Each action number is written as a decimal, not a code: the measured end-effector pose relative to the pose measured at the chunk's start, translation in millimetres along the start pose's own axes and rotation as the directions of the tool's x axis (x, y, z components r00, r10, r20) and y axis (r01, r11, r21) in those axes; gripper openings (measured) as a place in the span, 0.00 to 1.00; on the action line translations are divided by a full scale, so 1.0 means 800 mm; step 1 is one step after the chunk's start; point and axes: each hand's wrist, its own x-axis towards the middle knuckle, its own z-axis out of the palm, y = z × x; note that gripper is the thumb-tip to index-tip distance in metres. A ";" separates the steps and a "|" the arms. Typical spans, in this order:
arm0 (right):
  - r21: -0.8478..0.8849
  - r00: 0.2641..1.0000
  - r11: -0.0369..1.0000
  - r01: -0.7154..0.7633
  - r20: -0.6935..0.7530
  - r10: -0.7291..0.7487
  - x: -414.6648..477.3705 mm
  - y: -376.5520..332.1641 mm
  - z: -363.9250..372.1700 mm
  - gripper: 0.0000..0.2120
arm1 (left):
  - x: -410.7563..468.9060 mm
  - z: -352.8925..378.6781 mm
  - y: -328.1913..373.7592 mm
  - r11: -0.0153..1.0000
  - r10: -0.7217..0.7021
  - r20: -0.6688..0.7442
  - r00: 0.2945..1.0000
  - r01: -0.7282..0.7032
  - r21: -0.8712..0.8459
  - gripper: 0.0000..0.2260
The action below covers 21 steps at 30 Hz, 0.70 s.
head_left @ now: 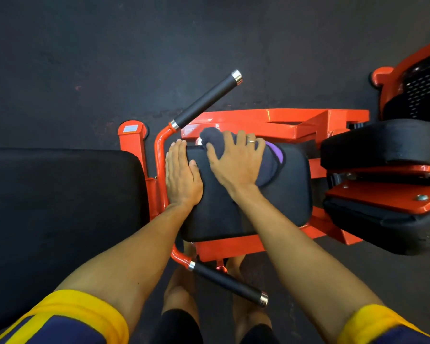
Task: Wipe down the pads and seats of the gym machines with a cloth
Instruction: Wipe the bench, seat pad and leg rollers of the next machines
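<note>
Obs., head view, looking straight down.

Ref. landmark: seat pad [278, 209], black, rectangular, on orange frame [258, 117].

L hand [181, 175]: flat, palm down, fingers straight and held together, thumb alongside. Lies on the seat pad's left edge, fingertips pointing to its far side. Holds nothing; just rests on the pad.

R hand [236, 160]: palm down on the cloth [272, 165], fingers spread wide and only slightly bent over the bunched fabric. Presses rather than grips, as far as visible. Ring [251, 142] on one finger.

Cloth: dark w/ purple patch, crumpled, on the far half of the seat pad under the R hand. One bunched end sticks out past the fingertips at the pad's far-left corner; purple part shows on the hand's right side.

Near half of the seat pad: bare, partly crossed by the R forearm.

Other items, rel. to seat pad:
- Upper handle [206, 99], black grip w/ chrome ends, angles away from far-left corner.
- Lower handle [229, 284], same type, angles out beyond near edge.
- Large black pad [60, 207] to the left, apart from it w/ orange tube between.
- Two more black pads to the right: upper pad [382, 142], lower pad [395, 232], orange plate between them.
- Dark floor [85, 58] beyond the far side.
- Bare feet [178, 294] on floor at near side.
- Sleeves [67, 319] navy w/ yellow bands, bottom corners.
</note>
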 end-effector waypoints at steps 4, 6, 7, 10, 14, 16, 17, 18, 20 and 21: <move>0.040 0.989 0.988 0.150 0.009 -0.150 -0.045 0.000 0.005 0.28 | -0.001 0.002 -0.004 1.000 0.026 0.010 1.000 -0.026 -0.003 0.25; 0.052 0.966 0.965 0.259 -0.016 -0.258 -0.074 0.028 0.002 0.30 | 0.002 0.003 -0.004 0.998 0.055 0.020 0.998 -0.056 0.031 0.25; 0.047 0.958 0.956 0.288 -0.020 -0.288 -0.087 0.043 0.001 0.30 | 0.001 0.004 -0.004 0.996 0.060 0.022 0.998 -0.061 0.059 0.25; 0.002 0.963 0.965 0.263 -0.057 -0.263 -0.089 0.086 -0.009 0.30 | -0.002 0.004 0.000 0.987 0.083 0.032 0.996 -0.087 0.137 0.26; -0.052 0.994 0.998 -0.040 -0.106 0.035 -0.037 0.083 -0.013 0.28 | -0.001 0.003 0.002 0.978 0.127 0.045 0.991 -0.133 0.164 0.26; -0.042 0.989 0.994 -0.106 -0.107 0.101 -0.033 0.047 -0.004 0.28 | -0.001 0.002 0.000 0.969 0.170 0.057 0.984 -0.178 0.169 0.26; -0.030 0.994 0.997 -0.071 -0.090 0.068 -0.041 0.032 0.000 0.29 | -0.003 0.001 0.002 0.959 0.219 0.070 0.973 -0.228 0.169 0.26; -0.017 0.997 1.000 -0.013 -0.072 0.012 -0.054 0.025 0.002 0.30 | -0.005 0.000 0.005 0.945 0.277 0.094 0.956 -0.289 0.154 0.26; 0.008 0.994 0.995 0.098 -0.047 -0.098 -0.087 0.033 0.002 0.32 | -0.007 -0.004 0.012 0.925 0.354 0.142 0.925 -0.368 0.092 0.26; 0.008 0.992 0.993 0.118 -0.052 -0.117 -0.101 0.046 0.000 0.33 | -0.004 -0.005 0.016 0.923 0.364 0.154 0.919 -0.377 0.072 0.26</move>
